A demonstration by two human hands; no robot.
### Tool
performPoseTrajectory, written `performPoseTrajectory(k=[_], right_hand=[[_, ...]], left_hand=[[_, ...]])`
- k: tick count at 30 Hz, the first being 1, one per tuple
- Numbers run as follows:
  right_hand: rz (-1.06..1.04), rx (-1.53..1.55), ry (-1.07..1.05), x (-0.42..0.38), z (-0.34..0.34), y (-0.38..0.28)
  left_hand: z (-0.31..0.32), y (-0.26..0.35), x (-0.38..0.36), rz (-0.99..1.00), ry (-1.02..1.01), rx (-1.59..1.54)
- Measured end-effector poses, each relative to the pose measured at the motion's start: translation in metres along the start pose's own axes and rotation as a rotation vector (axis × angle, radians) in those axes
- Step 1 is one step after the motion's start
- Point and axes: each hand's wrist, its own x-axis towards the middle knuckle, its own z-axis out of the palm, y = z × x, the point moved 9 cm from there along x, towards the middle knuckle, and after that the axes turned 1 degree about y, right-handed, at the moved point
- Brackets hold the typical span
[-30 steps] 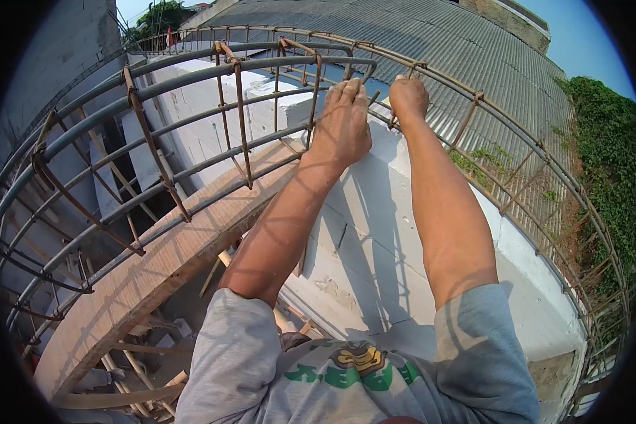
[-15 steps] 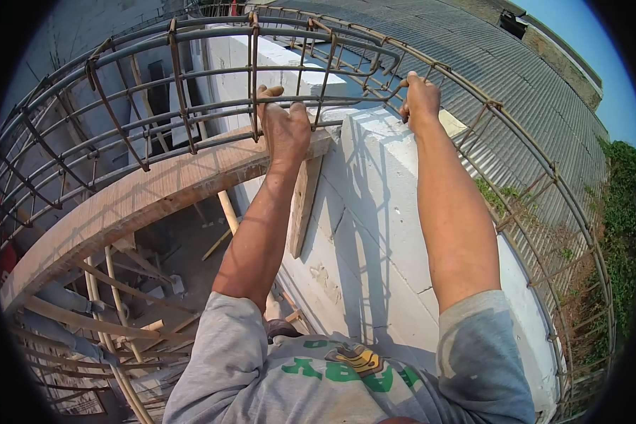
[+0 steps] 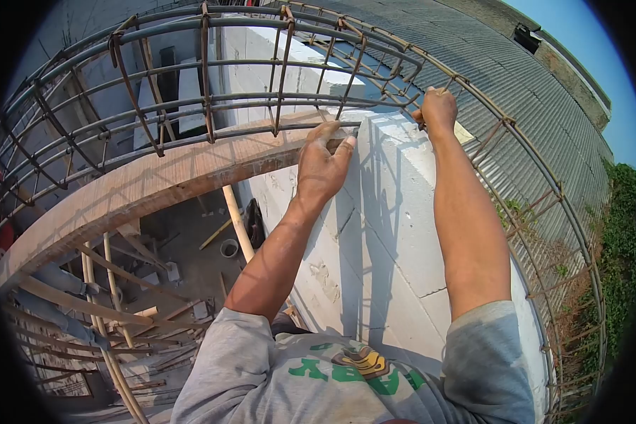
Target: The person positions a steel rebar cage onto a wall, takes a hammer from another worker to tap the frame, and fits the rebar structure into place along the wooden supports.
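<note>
where the ribbed steel bars of the rebar cage [image 3: 212, 78] sweep across the upper half of the frame, rust-brown stirrups wrap them at intervals, and the whole lattice runs on down the right edge as a long beam skeleton. the left hand [image 3: 323, 166] sits at centre frame, its fingers curled over the lowest bar, just where that bar meets the end of the wooden formwork plank [image 3: 141, 194], a rough, pale board stained with cement that crosses the left half. the right hand [image 3: 439, 109], in the upper right of centre, is closed in a fist around a bar at the cage's outer side. below both arms lies the white block wall [image 3: 396, 233], chalky and smooth with thin joints, barred with the cage's shadows. grey corrugated roofing [image 3: 516, 92] fills the upper right, with green creeper at the far right edge. timber props and scraps lie in the lower left.
</note>
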Motion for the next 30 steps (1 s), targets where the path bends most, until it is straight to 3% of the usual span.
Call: performPoseTrajectory(k=[3,7,9,10,11,12,14,18,21,23,26,28,30], right_hand=[[-0.031,-0.002,-0.01,0.004,0.002,-0.001],[-0.029,0.046,0.014,0.011,0.004,0.013],[-0.076,0.199,-0.047,0.029,0.015,0.026],[-0.043,0.18,-0.112,0.048,0.022,0.039],[-0.07,0.135,0.001,0.041,0.016,0.031],[-0.049,0.149,-0.005,0.052,0.018,0.039],[-0.058,0.117,-0.018,0.06,0.019,0.045],[-0.069,0.133,-0.007,0.045,0.016,0.03],[-0.013,0.15,0.013,0.053,0.02,0.037],[-0.007,0.135,0.011,0.06,0.021,0.043],[-0.039,0.171,0.05,0.041,0.013,0.027],[-0.042,0.136,0.038,0.044,0.017,0.026],[-0.055,0.129,0.05,0.043,0.014,0.025]], left_hand=[[-0.01,-0.013,-0.005,-0.113,0.065,-0.081],[-0.026,0.009,0.01,-0.029,0.197,-0.252],[-0.031,0.001,0.025,0.005,0.295,-0.088],[-0.038,0.001,0.031,-0.144,0.225,-0.183],[-0.028,-0.023,0.041,-0.169,0.216,-0.026],[-0.029,-0.019,0.049,-0.104,0.194,-0.11],[-0.009,-0.029,0.063,-0.316,-0.201,-0.195],[-0.029,-0.006,0.056,-0.298,-0.031,-0.465],[-0.01,-0.017,0.07,-0.371,-0.133,-0.52],[0.005,-0.032,0.066,-0.446,-0.009,-0.357],[0.011,-0.025,0.078,-0.256,-0.117,-0.103],[-0.009,-0.013,0.071,-0.354,-0.035,-0.113],[-0.009,-0.02,0.079,-0.297,0.1,-0.246]])
